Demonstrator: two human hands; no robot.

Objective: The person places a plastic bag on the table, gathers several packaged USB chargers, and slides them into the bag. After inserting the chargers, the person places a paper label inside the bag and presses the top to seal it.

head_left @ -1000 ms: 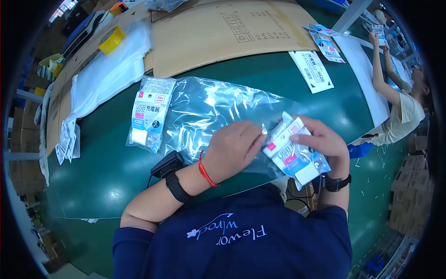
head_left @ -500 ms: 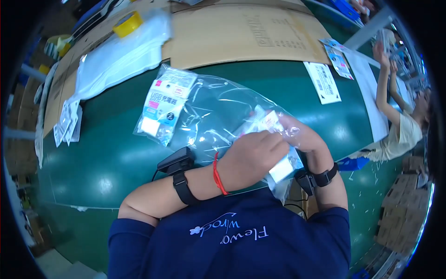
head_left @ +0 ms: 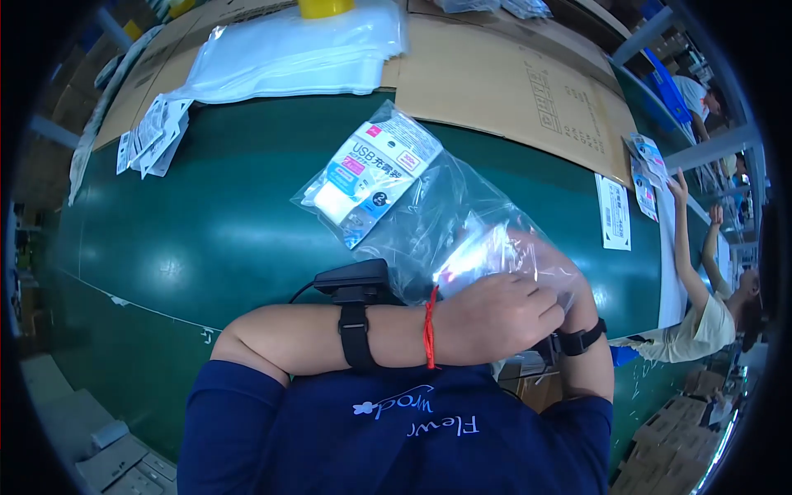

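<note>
On the green table [head_left: 214, 206], a big clear bag [head_left: 445, 206] stretches down-right from mid-view. White-blue pkg [head_left: 369, 177] lies flat at its upper-left end; can't tell if inside or on top. R hand [head_left: 540, 252] is seen thru film, w/ a 2nd pkg [head_left: 474, 256] just beside its fingers, under film too; glare hides the tips, so can't tell if it grips. L hand [head_left: 499, 313], red cord [head_left: 430, 330] at wrist, lies across in front, fingers curled near bag's right edge; tips hidden, can't tell if film is pinched. Behind: cardboard sheet [head_left: 503, 91], stack of clear bags [head_left: 289, 49] w/ yellow roll [head_left: 326, 7] on top. Far L: loose cards [head_left: 157, 136]. Far R: printed card [head_left: 614, 213], small pkgs [head_left: 646, 177], co-worker [head_left: 701, 322] w/ arms extended.
</note>
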